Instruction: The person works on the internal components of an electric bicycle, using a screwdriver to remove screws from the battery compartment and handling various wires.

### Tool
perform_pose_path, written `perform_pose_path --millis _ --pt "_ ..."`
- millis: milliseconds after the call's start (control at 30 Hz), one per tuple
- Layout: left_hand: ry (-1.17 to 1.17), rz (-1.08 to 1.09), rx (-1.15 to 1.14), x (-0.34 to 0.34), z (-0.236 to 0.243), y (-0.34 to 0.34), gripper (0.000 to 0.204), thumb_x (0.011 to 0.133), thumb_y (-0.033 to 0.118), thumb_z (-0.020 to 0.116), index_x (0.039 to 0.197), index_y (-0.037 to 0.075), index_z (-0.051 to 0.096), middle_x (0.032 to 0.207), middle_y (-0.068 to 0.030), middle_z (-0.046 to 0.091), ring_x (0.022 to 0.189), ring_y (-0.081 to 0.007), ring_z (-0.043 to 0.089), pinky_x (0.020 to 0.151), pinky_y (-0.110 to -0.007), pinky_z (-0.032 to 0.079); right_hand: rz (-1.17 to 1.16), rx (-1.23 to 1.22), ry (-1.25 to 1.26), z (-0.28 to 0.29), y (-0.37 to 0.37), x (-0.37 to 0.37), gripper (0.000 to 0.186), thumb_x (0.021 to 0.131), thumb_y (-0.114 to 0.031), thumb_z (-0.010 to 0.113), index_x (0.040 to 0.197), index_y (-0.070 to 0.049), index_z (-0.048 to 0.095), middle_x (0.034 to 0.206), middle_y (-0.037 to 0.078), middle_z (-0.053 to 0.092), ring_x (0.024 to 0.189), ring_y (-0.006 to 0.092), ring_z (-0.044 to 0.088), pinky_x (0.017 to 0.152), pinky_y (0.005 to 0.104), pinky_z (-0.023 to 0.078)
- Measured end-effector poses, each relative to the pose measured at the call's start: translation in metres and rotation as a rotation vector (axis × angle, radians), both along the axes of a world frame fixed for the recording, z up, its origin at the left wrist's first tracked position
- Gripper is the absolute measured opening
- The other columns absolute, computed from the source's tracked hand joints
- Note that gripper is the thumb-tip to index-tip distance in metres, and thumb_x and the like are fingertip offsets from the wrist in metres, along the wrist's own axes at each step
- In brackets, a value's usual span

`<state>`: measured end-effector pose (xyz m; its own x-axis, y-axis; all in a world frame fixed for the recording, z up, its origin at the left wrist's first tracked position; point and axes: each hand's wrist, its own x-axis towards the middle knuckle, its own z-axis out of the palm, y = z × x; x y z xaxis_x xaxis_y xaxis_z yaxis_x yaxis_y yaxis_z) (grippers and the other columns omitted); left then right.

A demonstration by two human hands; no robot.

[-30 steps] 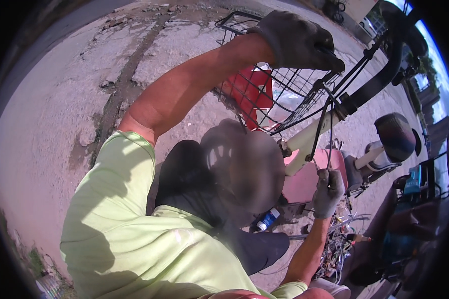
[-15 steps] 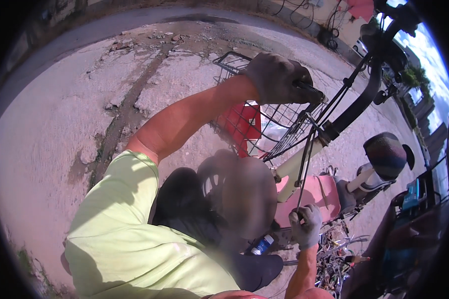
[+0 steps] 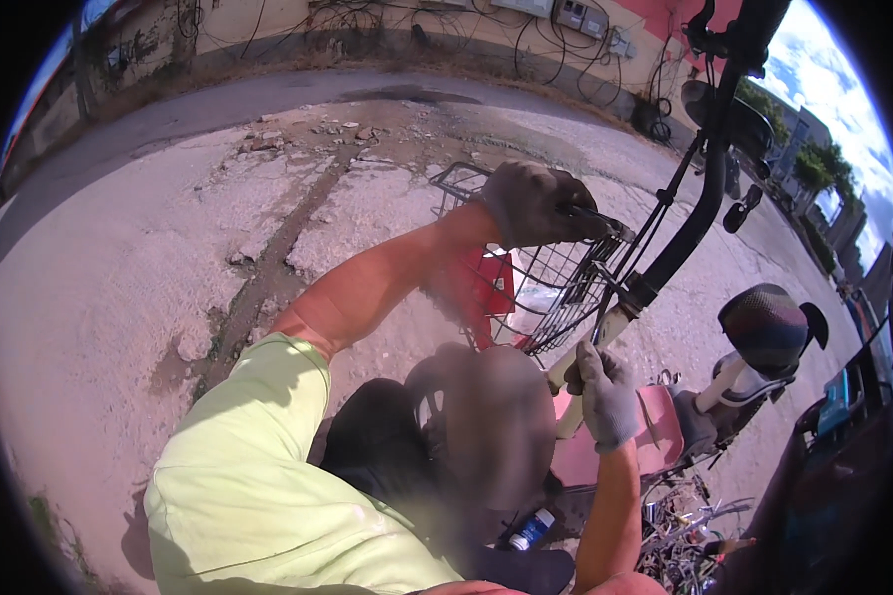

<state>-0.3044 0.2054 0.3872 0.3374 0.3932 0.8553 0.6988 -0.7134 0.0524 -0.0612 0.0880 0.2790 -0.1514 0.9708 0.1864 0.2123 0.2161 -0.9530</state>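
Note:
My left hand (image 3: pixel 538 203), in a dark glove, is closed around a dark-handled tool (image 3: pixel 605 224) that looks like pliers. Its metal end reaches the bicycle's front, beside thin black cables (image 3: pixel 660 213). Lower down, my right hand (image 3: pixel 606 395) wears a paler grey glove. Its fingers are pinched together against the cream frame tube (image 3: pixel 617 322), seemingly on a thin black cable mostly covered by them. Behind my left hand hangs the black wire basket (image 3: pixel 558 288), holding a red item (image 3: pixel 496 283) and something white. The black handlebar stem (image 3: pixel 700 223) rises to the upper right.
A pink flat panel (image 3: pixel 655 436) lies below the frame. Beyond it stands a dark saddle (image 3: pixel 764 322). Tangled scraps (image 3: pixel 685 531) and a blue-and-white container (image 3: pixel 533 530) lie on the ground. A dark vehicle (image 3: pixel 824 466) borders the right side. Cracked concrete (image 3: pixel 149 258) spreads left.
My right hand has moved up along the cable, from beside the pink panel to the frame tube. My left hand keeps its grip on the tool. The view has tilted up, showing more wall.

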Motion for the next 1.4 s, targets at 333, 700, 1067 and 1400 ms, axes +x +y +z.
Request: perform_pose_path --millis 333,700,1067,1400 --pt "0.028 -0.079 -0.017 -0.009 0.003 0.010 0.045 0.085 0.061 0.071 0.096 0.017 0.078 0.089 -0.0080 0.075 0.082 -0.0296 0.072 0.073 -0.041 0.057 0.113 0.405 -0.110 -0.035 -0.081 0.008 0.033 0.094 -0.015 0.062 0.068 0.002 0.049 0.066 0.011 0.046 0.062 0.0218 0.046 0.059 0.0353 0.037" --pt "0.022 -0.031 -0.066 -0.006 0.016 -0.017 0.028 0.087 0.038 0.076 0.104 0.014 0.076 0.086 -0.0070 0.076 0.073 -0.0182 0.075 0.068 -0.033 0.059 -0.144 0.769 -0.448 -0.051 -0.131 0.051 0.022 0.080 -0.003 0.066 0.101 -0.005 0.069 0.097 0.012 0.064 0.097 0.0327 0.061 0.085 0.0411 0.049" --pt "-0.142 -0.234 -0.352 0.009 0.000 0.004 0.028 0.090 0.034 0.075 0.106 0.010 0.076 0.080 -0.0090 0.075 0.070 -0.0176 0.074 0.066 -0.032 0.058 -0.673 0.747 -0.112 -0.048 -0.091 0.085 0.022 0.095 -0.005 0.064 0.115 -0.002 0.072 0.104 0.015 0.065 0.091 0.0246 0.065 0.076 0.0347 0.055" --pt "-0.196 -0.320 -0.482 0.018 0.011 -0.016 0.022 0.095 0.016 0.071 0.111 -0.001 0.072 0.087 -0.0071 0.074 0.073 -0.0115 0.071 0.068 -0.028 0.058 -0.504 0.777 0.224 -0.020 0.020 0.065 0.021 0.091 -0.003 0.071 0.112 -0.003 0.074 0.100 0.012 0.069 0.083 0.0167 0.066 0.071 0.0278 0.053"
